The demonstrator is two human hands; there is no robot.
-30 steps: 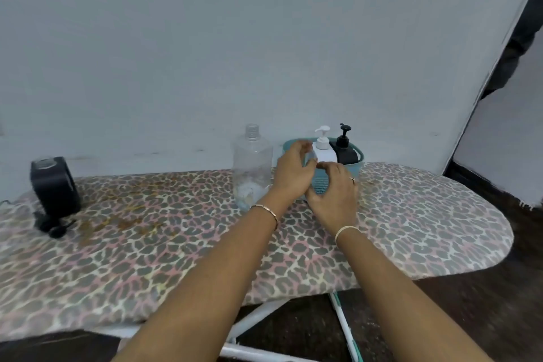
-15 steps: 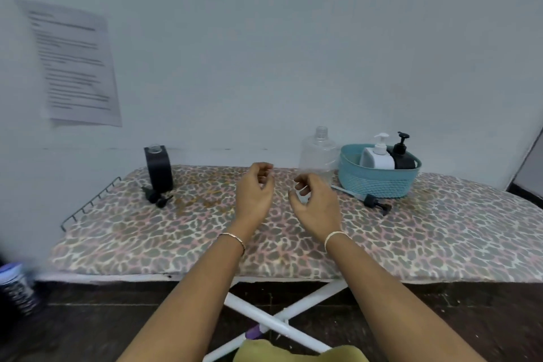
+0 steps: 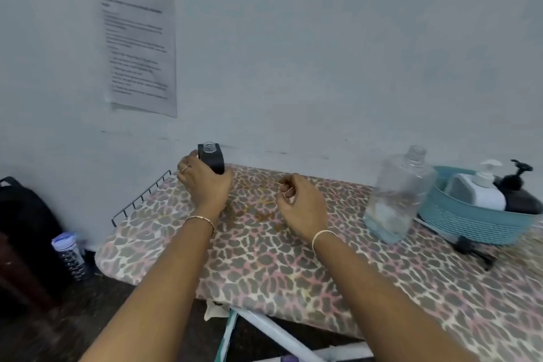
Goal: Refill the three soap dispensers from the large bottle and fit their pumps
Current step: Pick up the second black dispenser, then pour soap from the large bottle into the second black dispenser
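Now the person's left hand wraps around a black soap dispenser that stands upright at the far left of the leopard-print ironing board, near the wall. Its grip looks closed on the dark body — the open neck, with no pump, shows above the fingers. The right hand hangs over the board's middle, fingers loosely curled and holding nothing.

Seen from the left hand, the large clear bottle stands at about 3 o'clock, well apart, upright and uncapped, with only a little liquid at its bottom. The right hand lies between the two and is much nearer the bottle. Past the bottle, still toward 3 o'clock, a teal basket holds a white dispenser and another black dispenser, both with pumps on. A loose pump lies on its side just in front of the basket.

The coming move likely means bringing dispenser and bottle together — a rightward carry along the board.
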